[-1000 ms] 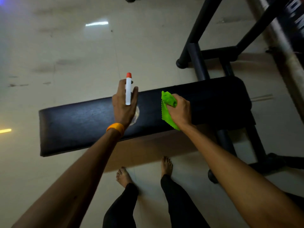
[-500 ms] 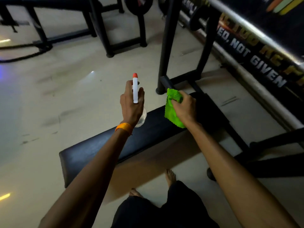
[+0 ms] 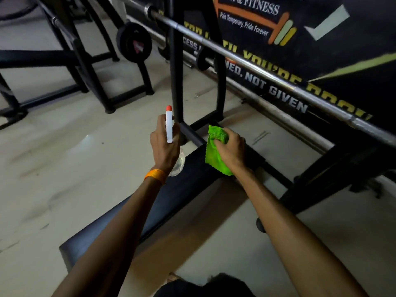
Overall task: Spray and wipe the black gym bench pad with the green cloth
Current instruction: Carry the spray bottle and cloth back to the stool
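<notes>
Head view: my left hand grips the spray bottle upright, ready to spray, while my right hand, at three o'clock, clutches the green cloth for wiping the bench pad.

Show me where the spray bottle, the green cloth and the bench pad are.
spray bottle [image 3: 169, 127]: head view, on its white sprayer head.
green cloth [image 3: 214, 154]: head view, on the hanging part below the fingers.
bench pad [image 3: 192, 181]: head view, on the bare black top between the forearms.

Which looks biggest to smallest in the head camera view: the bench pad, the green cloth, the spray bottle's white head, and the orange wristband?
1. bench pad
2. green cloth
3. spray bottle's white head
4. orange wristband, close to the white head
</notes>
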